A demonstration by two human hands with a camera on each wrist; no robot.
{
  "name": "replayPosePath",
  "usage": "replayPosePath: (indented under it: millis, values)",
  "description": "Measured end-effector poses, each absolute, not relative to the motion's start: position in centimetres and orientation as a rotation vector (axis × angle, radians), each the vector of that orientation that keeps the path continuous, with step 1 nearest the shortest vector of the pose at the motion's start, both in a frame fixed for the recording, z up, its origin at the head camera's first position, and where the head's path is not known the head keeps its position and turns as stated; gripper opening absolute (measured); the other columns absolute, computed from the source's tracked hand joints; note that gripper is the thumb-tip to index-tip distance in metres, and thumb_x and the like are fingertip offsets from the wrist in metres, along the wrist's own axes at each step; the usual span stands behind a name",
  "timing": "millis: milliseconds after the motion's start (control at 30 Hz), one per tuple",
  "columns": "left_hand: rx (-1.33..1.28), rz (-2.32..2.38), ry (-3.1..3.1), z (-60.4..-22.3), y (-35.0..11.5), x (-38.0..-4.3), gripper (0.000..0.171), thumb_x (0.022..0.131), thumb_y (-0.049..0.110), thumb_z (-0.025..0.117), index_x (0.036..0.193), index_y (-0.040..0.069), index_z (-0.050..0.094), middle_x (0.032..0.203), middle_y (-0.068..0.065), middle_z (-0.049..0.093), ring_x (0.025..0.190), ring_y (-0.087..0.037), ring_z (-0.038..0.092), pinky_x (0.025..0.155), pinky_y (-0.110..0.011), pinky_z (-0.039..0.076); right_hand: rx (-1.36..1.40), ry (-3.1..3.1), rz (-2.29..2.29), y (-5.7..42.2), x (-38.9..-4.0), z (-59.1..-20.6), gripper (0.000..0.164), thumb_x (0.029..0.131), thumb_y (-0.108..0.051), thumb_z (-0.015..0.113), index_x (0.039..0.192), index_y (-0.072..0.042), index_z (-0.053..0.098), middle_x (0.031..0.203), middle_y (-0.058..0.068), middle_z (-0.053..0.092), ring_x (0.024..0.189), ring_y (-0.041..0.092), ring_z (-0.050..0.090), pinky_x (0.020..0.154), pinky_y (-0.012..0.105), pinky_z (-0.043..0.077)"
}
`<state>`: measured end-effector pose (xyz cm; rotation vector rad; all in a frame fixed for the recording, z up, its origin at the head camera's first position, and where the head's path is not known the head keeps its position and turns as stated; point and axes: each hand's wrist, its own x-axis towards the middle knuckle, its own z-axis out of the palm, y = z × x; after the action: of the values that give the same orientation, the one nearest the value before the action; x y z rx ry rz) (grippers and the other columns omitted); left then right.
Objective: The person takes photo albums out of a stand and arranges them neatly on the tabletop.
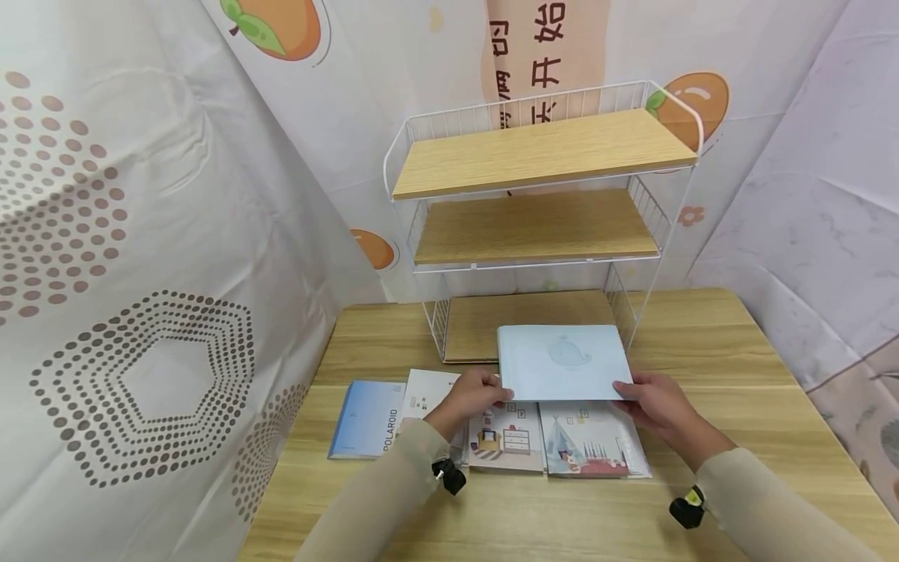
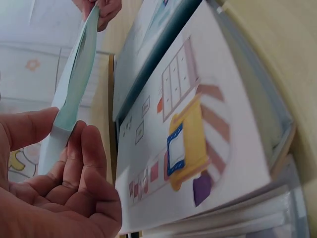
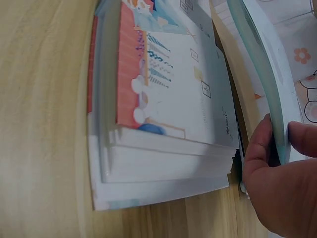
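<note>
Both hands pinch a light blue album (image 1: 555, 359) with a small whale drawn on its cover, one hand at each near corner. My left hand (image 1: 479, 394) has its thumb on top and fingers beneath; in the left wrist view its fingers (image 2: 89, 153) are curled under the edge. On the other corner my right hand (image 1: 660, 402) grips likewise. The album is held above the table, in front of the bottom shelf. Below it lie an album with a yellow-chair drawing (image 1: 506, 445) and an album with a tent drawing (image 1: 586, 449).
A white wire rack (image 1: 414, 272) with wooden shelves stands at the back of the wooden table (image 1: 562, 515). Left of the hands lie a blue POLAROID album (image 1: 365, 417) and a white album (image 1: 424, 390), partly hidden by the left arm. Patterned cloth (image 1: 168, 195) hangs around the table.
</note>
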<state>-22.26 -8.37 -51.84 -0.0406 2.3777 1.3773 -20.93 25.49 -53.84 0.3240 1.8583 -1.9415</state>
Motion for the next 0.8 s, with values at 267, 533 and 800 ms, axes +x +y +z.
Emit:
replayPosePath:
  millis: [267,533,800]
  values:
    - [0.012,1.340,2.372,-51.7,-7.7,-21.1,0.024,0.091,0.031,0.079,0.083,0.012,0.067,0.080,-0.001,0.076,0.080,-0.016,0.072,0.062,-0.027,0.048,0.298,1.877,-1.927,26.5,-19.3,-53.7,0.066,0.105,-0.014,0.061,0.151,0.019,0.028,0.112,0.002,0.067,0.097,0.008,0.067,0.091,0.029,0.061]
    - [0.071,1.345,2.368,-51.5,-6.7,-19.5,0.028,0.092,0.029,0.079,0.074,0.013,0.064,0.079,-0.008,0.075,0.064,-0.012,0.061,0.052,-0.026,0.041,0.315,1.889,-1.887,27.8,-18.2,-53.6,0.069,0.105,-0.017,0.062,0.153,0.018,0.027,0.115,-0.001,0.067,0.100,0.007,0.066,0.093,0.030,0.060]
    - [0.055,1.403,2.322,-51.6,-5.1,-18.4,0.025,0.090,0.023,0.081,0.074,0.012,0.066,0.072,-0.006,0.075,0.073,-0.020,0.075,0.052,-0.026,0.040,0.298,1.872,-1.930,29.1,-17.2,-53.8,0.072,0.104,-0.011,0.061,0.152,0.022,0.019,0.116,-0.001,0.064,0.100,0.002,0.065,0.091,0.027,0.059]
